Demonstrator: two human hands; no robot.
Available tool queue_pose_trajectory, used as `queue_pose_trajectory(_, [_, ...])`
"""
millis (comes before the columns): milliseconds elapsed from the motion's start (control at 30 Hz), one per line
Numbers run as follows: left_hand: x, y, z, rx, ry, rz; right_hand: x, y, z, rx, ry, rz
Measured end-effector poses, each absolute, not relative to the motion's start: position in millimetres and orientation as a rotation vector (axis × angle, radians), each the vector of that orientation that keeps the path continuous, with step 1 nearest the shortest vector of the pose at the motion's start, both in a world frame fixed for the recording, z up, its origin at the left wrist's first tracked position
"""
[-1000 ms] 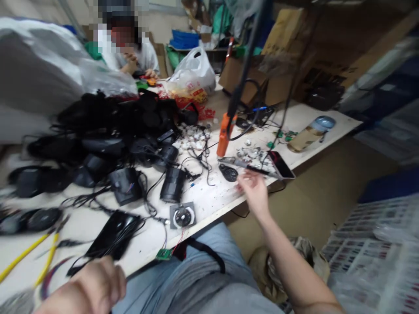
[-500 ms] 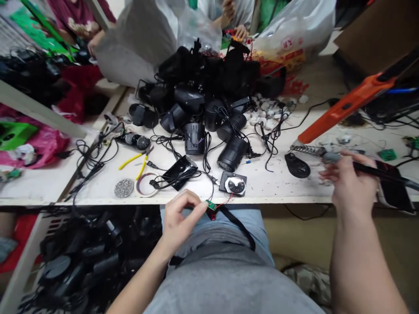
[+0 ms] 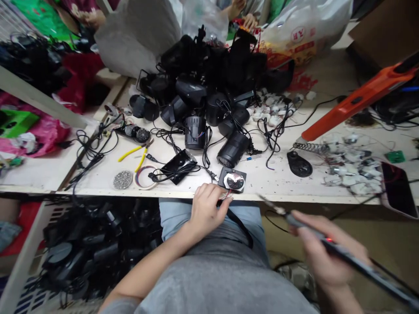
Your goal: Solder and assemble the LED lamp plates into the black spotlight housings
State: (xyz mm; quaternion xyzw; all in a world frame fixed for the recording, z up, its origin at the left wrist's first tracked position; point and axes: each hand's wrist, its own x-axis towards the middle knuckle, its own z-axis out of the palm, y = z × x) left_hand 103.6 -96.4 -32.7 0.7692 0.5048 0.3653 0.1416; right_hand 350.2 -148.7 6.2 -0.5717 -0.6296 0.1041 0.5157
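Note:
My right hand (image 3: 327,248) is closed around a soldering iron (image 3: 304,226) with a glowing red light on its handle. The iron's tip points up and left, just in front of the bench edge. At that edge my left hand (image 3: 207,209) has its fingers curled and thumb drawn in; what lies between them is hidden. Beside its fingertips, thin red wires (image 3: 229,191) run to a black square module (image 3: 238,180) with a silver-rimmed round face. The small green circuit board seen at the left fingertips earlier does not show now.
On the bench (image 3: 209,197) lie yellow-handled pliers (image 3: 131,153), a tape roll (image 3: 144,178), a round tin (image 3: 123,179), black lamp housings (image 3: 233,148) and a phone (image 3: 400,188). An orange tool (image 3: 356,101) slants in at right. A crate (image 3: 39,270) stands below left. Co-workers' hands (image 3: 250,22) show opposite.
My right hand has drawn the soldering iron from the coil stand at right down and left towards my body. My left hand has moved right, to the module, and turned its back upward.

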Motion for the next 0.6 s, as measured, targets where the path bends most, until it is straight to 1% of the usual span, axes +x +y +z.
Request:
queue_pose_trajectory(100, [107.0, -91.3, -37.4, 2.171, 1.459, 1.068, 329.6, -155.9, -0.1, -1.245, -1.737, 0.282])
queue_pose_trajectory(333, [109.7, -87.6, -44.1, 2.102, 1.453, 1.054, 313.7, -136.2, 0.7, -1.195, -1.760, 0.267])
queue_pose_trajectory(600, [109.1, -87.2, -45.0, 2.108, 1.443, 1.068, 309.3, -131.9, 0.6, -1.159, -1.807, 0.282])
